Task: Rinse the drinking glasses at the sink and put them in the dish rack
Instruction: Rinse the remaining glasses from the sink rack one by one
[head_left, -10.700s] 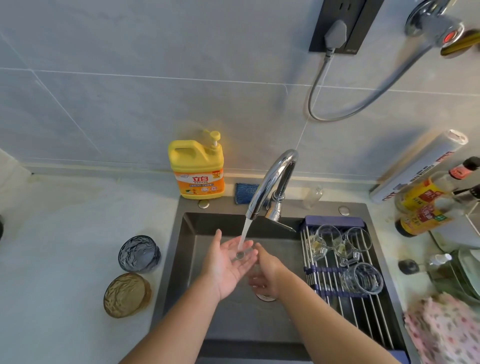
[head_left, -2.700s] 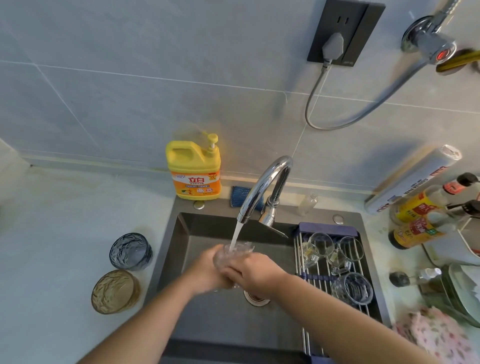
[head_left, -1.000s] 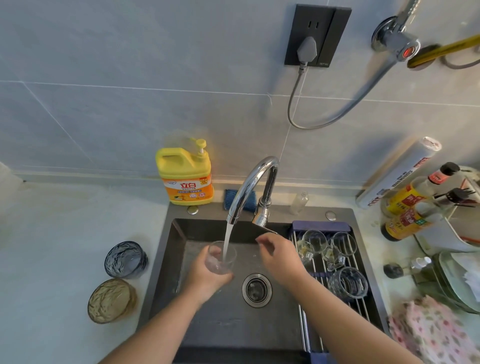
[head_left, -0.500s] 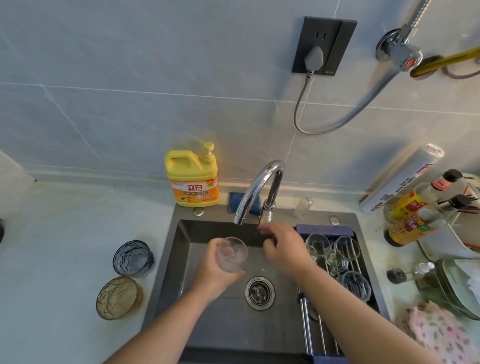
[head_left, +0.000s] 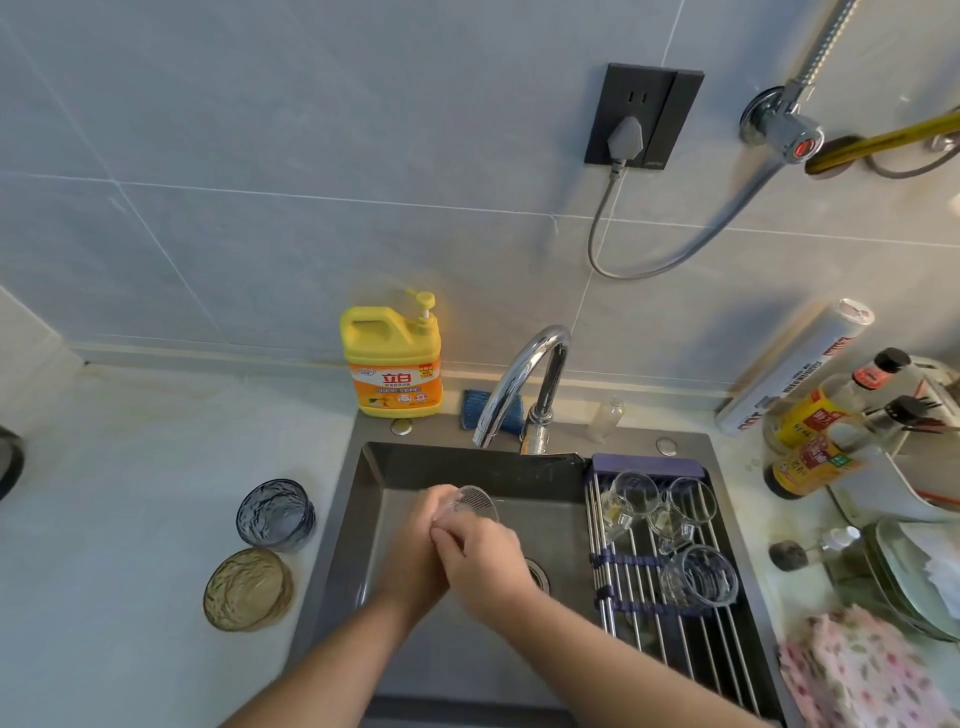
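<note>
**Clear glass (head_left: 475, 504) held over the dark sink (head_left: 363, 540) between two hands.**

Pale counter (head_left: 130, 493) around the sink. Roll-up dish rack (head_left: 675, 660) across the sink's right side, bearing three clear glasses: two at the far end (head_left: 631, 488) (head_left: 691, 501), one nearer (head_left: 701, 577). Chrome faucet (head_left: 519, 374) arched over the basin, no stream visible. Yellow detergent bottle (head_left: 392, 358) behind the sink's left corner. Left hand (head_left: 413, 551) curled round the tilted clear glass, below the spout and left of the rack. Right hand (head_left: 483, 564) laid over the left, fingers bent at the glass's base; grasp on the glass itself not discernible. Blue glass (head_left: 275, 514) and amber glass (head_left: 248, 590) upright on the counter, left of the sink, just beside each other.
</note>
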